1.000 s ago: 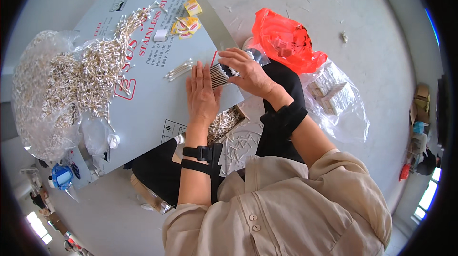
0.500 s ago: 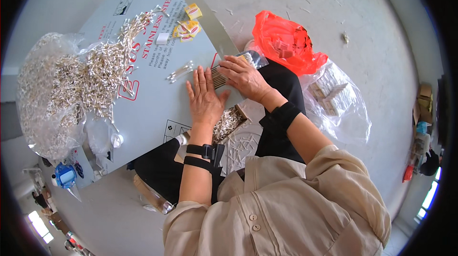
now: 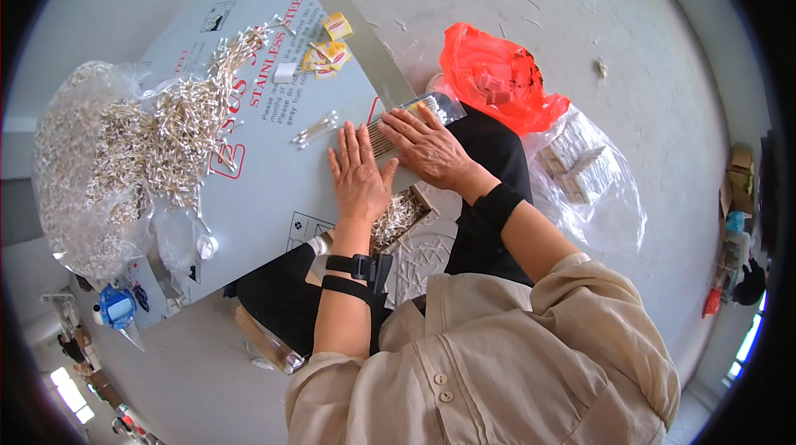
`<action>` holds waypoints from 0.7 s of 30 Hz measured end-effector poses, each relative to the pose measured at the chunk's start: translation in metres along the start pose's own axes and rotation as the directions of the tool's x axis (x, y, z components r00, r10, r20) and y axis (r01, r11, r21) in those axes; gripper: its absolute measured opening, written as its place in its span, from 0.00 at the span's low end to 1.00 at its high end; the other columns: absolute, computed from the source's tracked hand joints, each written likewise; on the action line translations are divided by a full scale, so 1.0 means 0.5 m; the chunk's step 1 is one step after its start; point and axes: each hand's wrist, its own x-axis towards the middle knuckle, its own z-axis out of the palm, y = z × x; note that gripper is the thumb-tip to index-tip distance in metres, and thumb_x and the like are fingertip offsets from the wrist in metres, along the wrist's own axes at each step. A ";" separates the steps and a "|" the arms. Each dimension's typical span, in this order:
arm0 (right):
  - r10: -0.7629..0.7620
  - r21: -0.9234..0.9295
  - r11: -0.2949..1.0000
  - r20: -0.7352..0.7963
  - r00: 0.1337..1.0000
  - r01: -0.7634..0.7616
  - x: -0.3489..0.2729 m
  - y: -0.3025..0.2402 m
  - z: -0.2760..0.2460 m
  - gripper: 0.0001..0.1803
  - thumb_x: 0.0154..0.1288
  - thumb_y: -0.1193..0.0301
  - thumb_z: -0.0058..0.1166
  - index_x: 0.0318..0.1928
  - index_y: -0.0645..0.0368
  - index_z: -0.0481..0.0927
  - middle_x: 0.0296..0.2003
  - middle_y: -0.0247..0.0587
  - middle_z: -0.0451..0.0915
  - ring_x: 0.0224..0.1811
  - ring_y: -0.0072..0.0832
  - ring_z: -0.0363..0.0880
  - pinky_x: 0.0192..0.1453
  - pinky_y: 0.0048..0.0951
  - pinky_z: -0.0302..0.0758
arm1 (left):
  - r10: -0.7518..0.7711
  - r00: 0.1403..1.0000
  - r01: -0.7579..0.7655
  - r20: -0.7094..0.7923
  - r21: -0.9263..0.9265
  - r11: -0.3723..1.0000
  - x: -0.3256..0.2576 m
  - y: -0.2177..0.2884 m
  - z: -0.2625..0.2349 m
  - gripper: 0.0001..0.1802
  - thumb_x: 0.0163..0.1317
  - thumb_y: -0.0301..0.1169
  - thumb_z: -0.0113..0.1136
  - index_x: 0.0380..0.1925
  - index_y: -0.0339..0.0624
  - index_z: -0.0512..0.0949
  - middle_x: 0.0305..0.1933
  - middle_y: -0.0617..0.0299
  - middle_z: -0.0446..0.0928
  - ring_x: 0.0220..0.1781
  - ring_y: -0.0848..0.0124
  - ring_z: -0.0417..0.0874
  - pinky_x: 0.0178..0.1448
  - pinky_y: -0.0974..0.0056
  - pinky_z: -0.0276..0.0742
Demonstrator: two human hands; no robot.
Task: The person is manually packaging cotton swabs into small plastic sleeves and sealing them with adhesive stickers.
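A row of cotton swabs (image 3: 381, 142) lies side by side near the table's right edge, partly inside a clear plastic bag (image 3: 453, 108). My right hand (image 3: 427, 149) rests flat over the swabs, fingers stretched out, hiding many of them. At the row's left end, my left hand (image 3: 362, 184) lies palm down with its fingers straight. Just beyond my left fingertips is a small packed bundle of swabs (image 3: 316, 129). Below my hands, a drawer-like box (image 3: 424, 201) of loose swabs is partly covered by my left wrist.
A large heap of loose swabs (image 3: 186, 130) spills from a clear bag (image 3: 75, 196) on the left. Small yellow packets (image 3: 327, 55) and a white piece (image 3: 284, 73) lie farther back. Right of the table are a red plastic bag (image 3: 489, 80) and a clear bag of white packs (image 3: 576, 167).
My right hand has flattened, its fingers spreading forward along the swabs. The left hand stays nearly in place beside the row.
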 end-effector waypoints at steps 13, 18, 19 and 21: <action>0.252 0.006 0.968 -0.080 0.964 -0.253 -0.047 0.078 -0.007 0.44 0.68 0.43 0.43 0.73 0.60 0.53 0.74 0.47 0.53 0.77 0.40 0.50 0.79 0.47 0.40 | 0.002 1.000 -0.003 0.028 0.027 1.000 0.000 0.007 -0.001 0.46 0.69 0.60 0.39 0.74 0.37 0.46 0.78 0.44 0.44 0.80 0.51 0.41 0.79 0.43 0.34; 0.263 0.093 0.961 -0.023 0.964 -0.260 -0.048 0.076 0.005 0.46 0.68 0.39 0.39 0.73 0.60 0.52 0.74 0.48 0.51 0.77 0.40 0.49 0.79 0.45 0.41 | -0.008 0.999 0.006 0.037 0.045 0.999 0.004 0.016 -0.001 0.46 0.69 0.59 0.42 0.74 0.37 0.46 0.78 0.44 0.44 0.81 0.52 0.42 0.79 0.44 0.34; 0.244 0.095 0.966 -0.028 0.969 -0.241 -0.046 0.077 0.006 0.46 0.68 0.39 0.39 0.73 0.60 0.51 0.74 0.48 0.51 0.77 0.41 0.49 0.79 0.44 0.41 | 0.000 0.999 -0.001 0.032 0.030 1.000 0.007 0.017 0.000 0.46 0.69 0.59 0.40 0.74 0.36 0.45 0.78 0.43 0.45 0.80 0.51 0.42 0.79 0.43 0.35; 0.229 0.094 0.970 -0.032 0.973 -0.225 -0.046 0.079 0.007 0.46 0.68 0.39 0.38 0.73 0.60 0.51 0.74 0.49 0.51 0.77 0.41 0.49 0.79 0.44 0.42 | 0.002 1.000 -0.003 0.029 0.030 1.000 0.013 0.025 0.005 0.46 0.69 0.58 0.41 0.74 0.36 0.45 0.78 0.43 0.45 0.80 0.51 0.42 0.79 0.43 0.35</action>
